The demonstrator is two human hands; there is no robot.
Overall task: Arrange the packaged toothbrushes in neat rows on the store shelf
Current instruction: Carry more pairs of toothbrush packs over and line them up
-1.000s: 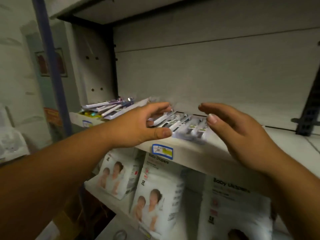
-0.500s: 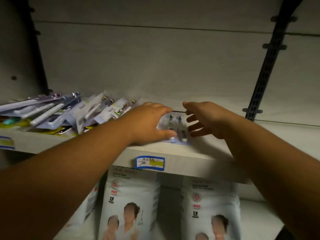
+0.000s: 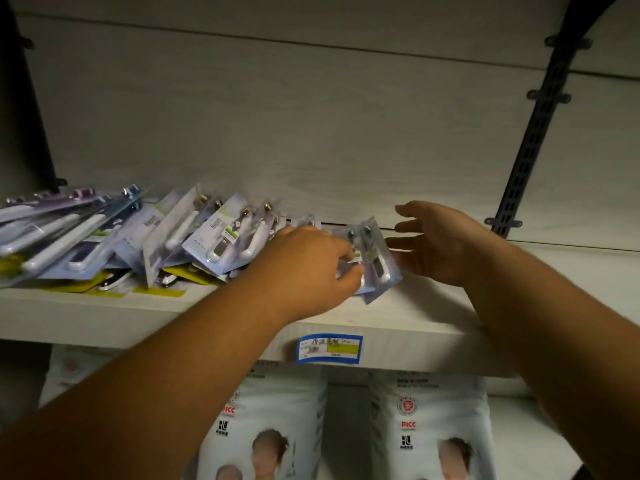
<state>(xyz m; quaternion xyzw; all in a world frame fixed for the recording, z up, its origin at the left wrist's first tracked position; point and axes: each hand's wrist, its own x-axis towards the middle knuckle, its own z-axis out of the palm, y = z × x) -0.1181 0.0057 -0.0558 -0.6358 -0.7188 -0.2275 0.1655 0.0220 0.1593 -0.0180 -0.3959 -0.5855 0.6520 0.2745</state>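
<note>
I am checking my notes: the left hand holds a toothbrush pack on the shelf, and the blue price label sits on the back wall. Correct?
Not quite. In the head view, the price label is on the shelf's front edge; the left hand does hold the pack.

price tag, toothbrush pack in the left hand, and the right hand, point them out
price tag (image 3: 330, 348), head view, centre of the blue and yellow label
toothbrush pack (image 3: 377, 261), head view, clear blister front
left hand (image 3: 304, 271), head view, back of hand
right hand (image 3: 440, 247), head view, open palm

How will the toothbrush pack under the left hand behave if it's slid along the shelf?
The toothbrush pack is thin, glossy plastic, so it probably slides easily and feels light. Tilted on edge between left hand and right hand, it may flop flat.
</note>
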